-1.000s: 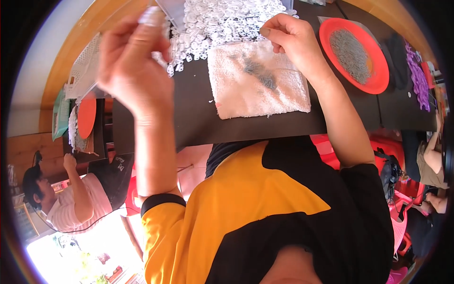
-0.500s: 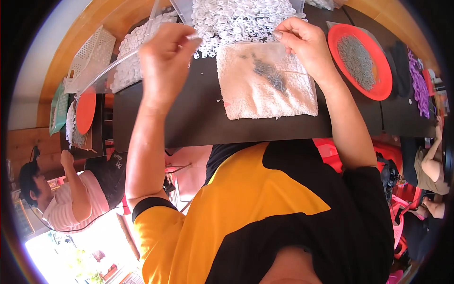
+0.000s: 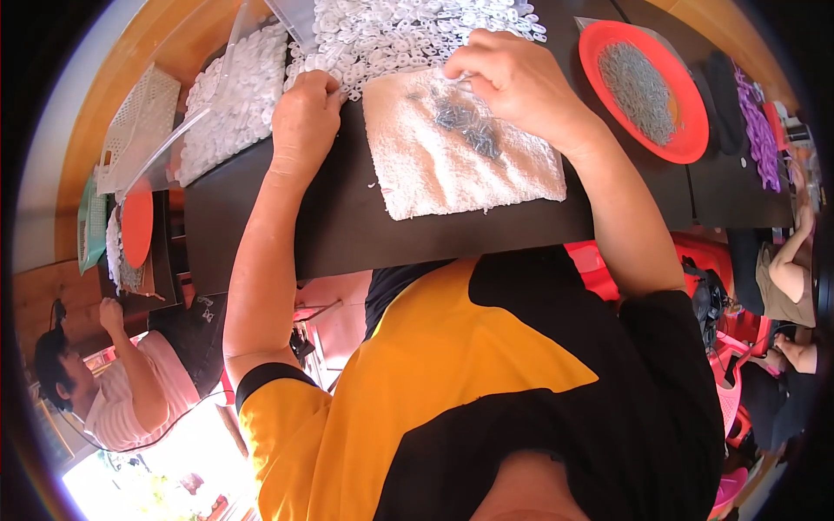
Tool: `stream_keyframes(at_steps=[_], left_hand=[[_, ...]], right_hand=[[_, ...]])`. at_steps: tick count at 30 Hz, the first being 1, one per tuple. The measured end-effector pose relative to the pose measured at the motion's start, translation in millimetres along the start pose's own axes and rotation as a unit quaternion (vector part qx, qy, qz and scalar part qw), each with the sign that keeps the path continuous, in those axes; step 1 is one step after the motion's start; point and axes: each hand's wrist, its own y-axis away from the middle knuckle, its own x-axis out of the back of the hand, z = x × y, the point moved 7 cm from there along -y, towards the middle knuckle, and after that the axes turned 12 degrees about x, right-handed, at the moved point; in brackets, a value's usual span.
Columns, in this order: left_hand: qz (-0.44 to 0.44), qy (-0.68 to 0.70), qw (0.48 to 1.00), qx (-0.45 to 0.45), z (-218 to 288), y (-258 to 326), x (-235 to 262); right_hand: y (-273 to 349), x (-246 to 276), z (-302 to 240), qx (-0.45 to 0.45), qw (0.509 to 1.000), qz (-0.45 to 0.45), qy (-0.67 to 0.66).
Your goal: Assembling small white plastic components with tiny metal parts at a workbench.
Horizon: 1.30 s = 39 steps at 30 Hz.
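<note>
My left hand (image 3: pixel 306 123) is at the near left edge of a pile of small white plastic pieces (image 3: pixel 395 39), fingers curled together. Whatever those fingers hold is hidden. Over the far edge of a beige towel (image 3: pixel 413 187), my right hand (image 3: pixel 519 85) has its thumb and fingers pinched beside the white pile. Something small and pale shows at the pinch, too small to name. On the towel lies a loose heap of small grey metal pins or screws (image 3: pixel 473 128), just nearer to me than the right fingertips.
A red plate (image 3: pixel 697 143) of grey metal pieces stands at the right. Stacked white pieces (image 3: pixel 230 95) lie left, by a clear plastic edge (image 3: pixel 165 148). Beyond are a white basket (image 3: pixel 139 130) and purple strips (image 3: pixel 760 139). A person (image 3: pixel 130 373) sits at the left; another is at the far right.
The view has shifted slightly. My right hand has moved left over the towel's far edge. My left hand has come down beside the white pile, its fingers turned away.
</note>
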Motion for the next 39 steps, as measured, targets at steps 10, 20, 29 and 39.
stream_keyframes(at_steps=[10,20,29,39], left_hand=[[-0.043,0.067,0.993,0.093,-11.6,-4.2,2.8],[-0.119,0.342,0.921,0.143,34.7,16.8,22.7],[-0.170,0.339,0.917,0.125,86.3,19.8,1.3],[-0.282,0.508,0.772,0.257,92.5,17.5,-18.2]], right_hand=[[1.3,-26.2,-1.2,-0.010,0.995,-0.095,0.006],[1.0,-7.0,13.0,-0.018,0.998,-0.011,-0.064],[-2.5,5.1,4.5,-0.033,0.992,0.005,-0.123],[-2.9,11.2,-4.1,0.004,0.990,0.052,-0.135]])
